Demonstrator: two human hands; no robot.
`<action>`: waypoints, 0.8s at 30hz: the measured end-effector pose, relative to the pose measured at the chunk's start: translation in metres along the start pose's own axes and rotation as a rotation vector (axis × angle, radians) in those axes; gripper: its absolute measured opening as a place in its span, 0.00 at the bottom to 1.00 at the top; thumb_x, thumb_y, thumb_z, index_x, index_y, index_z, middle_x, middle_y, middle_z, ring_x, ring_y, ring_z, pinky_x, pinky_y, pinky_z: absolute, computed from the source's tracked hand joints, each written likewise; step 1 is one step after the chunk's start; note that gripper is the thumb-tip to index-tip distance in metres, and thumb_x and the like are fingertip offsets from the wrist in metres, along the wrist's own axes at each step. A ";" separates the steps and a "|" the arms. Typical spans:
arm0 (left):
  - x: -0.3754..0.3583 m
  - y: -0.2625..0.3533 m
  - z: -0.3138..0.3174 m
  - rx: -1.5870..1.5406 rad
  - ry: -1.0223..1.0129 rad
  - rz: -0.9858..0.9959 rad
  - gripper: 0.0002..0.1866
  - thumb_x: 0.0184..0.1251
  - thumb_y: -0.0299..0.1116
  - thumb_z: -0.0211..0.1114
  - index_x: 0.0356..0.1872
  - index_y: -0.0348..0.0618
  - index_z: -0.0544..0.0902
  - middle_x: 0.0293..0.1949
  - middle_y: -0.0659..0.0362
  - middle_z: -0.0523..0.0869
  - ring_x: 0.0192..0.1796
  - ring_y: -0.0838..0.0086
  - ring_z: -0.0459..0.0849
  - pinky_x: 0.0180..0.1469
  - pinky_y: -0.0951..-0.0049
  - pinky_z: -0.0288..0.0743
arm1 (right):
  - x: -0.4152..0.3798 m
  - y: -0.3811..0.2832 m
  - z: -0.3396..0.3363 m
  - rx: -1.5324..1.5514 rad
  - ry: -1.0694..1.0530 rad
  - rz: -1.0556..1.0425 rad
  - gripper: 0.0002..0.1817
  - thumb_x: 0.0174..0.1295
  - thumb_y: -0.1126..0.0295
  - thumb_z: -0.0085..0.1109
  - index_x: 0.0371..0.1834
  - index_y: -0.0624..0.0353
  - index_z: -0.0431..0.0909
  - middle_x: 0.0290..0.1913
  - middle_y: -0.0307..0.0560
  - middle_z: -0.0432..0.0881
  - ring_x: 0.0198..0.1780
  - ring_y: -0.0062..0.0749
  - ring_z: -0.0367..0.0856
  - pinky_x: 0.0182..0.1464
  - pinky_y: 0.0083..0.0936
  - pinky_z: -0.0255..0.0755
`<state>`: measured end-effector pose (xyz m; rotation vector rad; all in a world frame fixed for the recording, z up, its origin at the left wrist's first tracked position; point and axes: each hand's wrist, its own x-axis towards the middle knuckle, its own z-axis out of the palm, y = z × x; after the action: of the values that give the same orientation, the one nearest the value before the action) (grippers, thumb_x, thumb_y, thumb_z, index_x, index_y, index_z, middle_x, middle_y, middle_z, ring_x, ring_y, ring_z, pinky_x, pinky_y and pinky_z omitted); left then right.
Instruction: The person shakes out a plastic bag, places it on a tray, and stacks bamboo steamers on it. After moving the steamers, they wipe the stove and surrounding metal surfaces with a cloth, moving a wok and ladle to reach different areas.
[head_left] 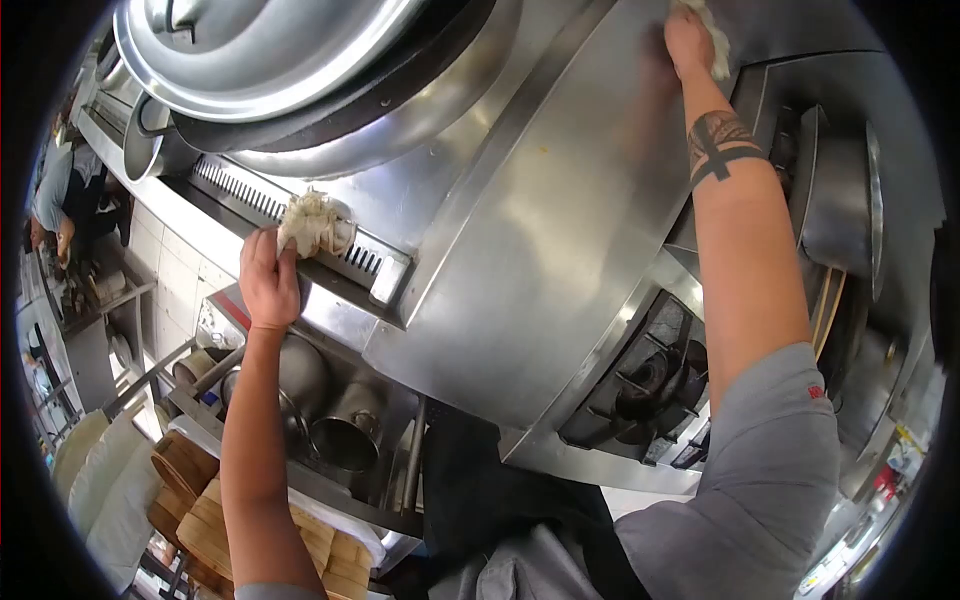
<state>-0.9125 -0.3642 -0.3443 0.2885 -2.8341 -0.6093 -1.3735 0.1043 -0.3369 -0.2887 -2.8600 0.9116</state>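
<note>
My left hand is closed on a crumpled off-white rag. The rag rests over the slotted grate at the front edge of the steel counter. At the far end of the steel worktop, my outstretched right hand has its fingers curled round a whitish cloth. Part of that cloth is cut off by the top of the view. A dull reflection of the right arm shows on the metal beside it.
A large lidded pan stands at upper left, beside a smaller pot. At right are a gas burner and a deep pot. Below left, a shelf holds metal pots and wooden boxes. Another person is at far left.
</note>
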 end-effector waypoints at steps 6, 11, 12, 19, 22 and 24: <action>-0.001 0.004 0.000 -0.026 0.009 0.012 0.11 0.72 0.30 0.64 0.49 0.35 0.81 0.45 0.45 0.83 0.50 0.44 0.80 0.55 0.56 0.73 | -0.046 -0.015 0.048 -0.020 0.003 -0.541 0.27 0.82 0.52 0.38 0.63 0.56 0.83 0.67 0.64 0.80 0.73 0.56 0.74 0.73 0.45 0.68; -0.006 0.006 -0.004 0.000 0.014 -0.011 0.09 0.73 0.32 0.62 0.45 0.37 0.81 0.43 0.46 0.82 0.50 0.45 0.79 0.54 0.55 0.73 | -0.237 -0.030 0.035 -0.308 -0.018 -0.781 0.28 0.80 0.58 0.41 0.73 0.68 0.71 0.75 0.59 0.73 0.77 0.49 0.69 0.80 0.48 0.58; -0.007 0.004 -0.003 -0.007 0.039 0.022 0.08 0.72 0.32 0.62 0.42 0.37 0.79 0.41 0.46 0.81 0.49 0.45 0.78 0.54 0.53 0.72 | -0.295 -0.028 0.027 -0.272 -0.074 -0.761 0.28 0.80 0.59 0.42 0.75 0.67 0.69 0.77 0.60 0.71 0.79 0.49 0.67 0.81 0.48 0.56; -0.011 0.001 -0.006 -0.022 0.076 0.063 0.08 0.70 0.32 0.62 0.40 0.37 0.78 0.41 0.45 0.81 0.50 0.45 0.78 0.54 0.51 0.72 | -0.467 0.003 -0.032 -0.037 -0.461 -1.063 0.26 0.72 0.67 0.51 0.73 0.56 0.75 0.76 0.47 0.75 0.80 0.42 0.68 0.82 0.55 0.54; -0.013 -0.001 -0.002 -0.004 0.108 0.061 0.09 0.72 0.34 0.62 0.40 0.38 0.78 0.42 0.47 0.82 0.51 0.46 0.79 0.55 0.52 0.72 | -0.360 -0.005 -0.009 -0.229 -0.272 -0.949 0.23 0.77 0.64 0.45 0.69 0.57 0.79 0.75 0.47 0.77 0.78 0.41 0.69 0.82 0.49 0.56; -0.014 0.002 -0.005 -0.024 0.094 0.036 0.10 0.73 0.36 0.62 0.39 0.38 0.78 0.42 0.48 0.82 0.51 0.47 0.79 0.55 0.53 0.72 | -0.274 -0.010 0.013 -0.145 -0.059 -0.872 0.20 0.77 0.64 0.45 0.61 0.59 0.84 0.69 0.50 0.81 0.72 0.47 0.75 0.78 0.49 0.61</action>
<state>-0.8983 -0.3612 -0.3411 0.2543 -2.7342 -0.6050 -1.1107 0.0295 -0.3581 0.9113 -2.6377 0.5237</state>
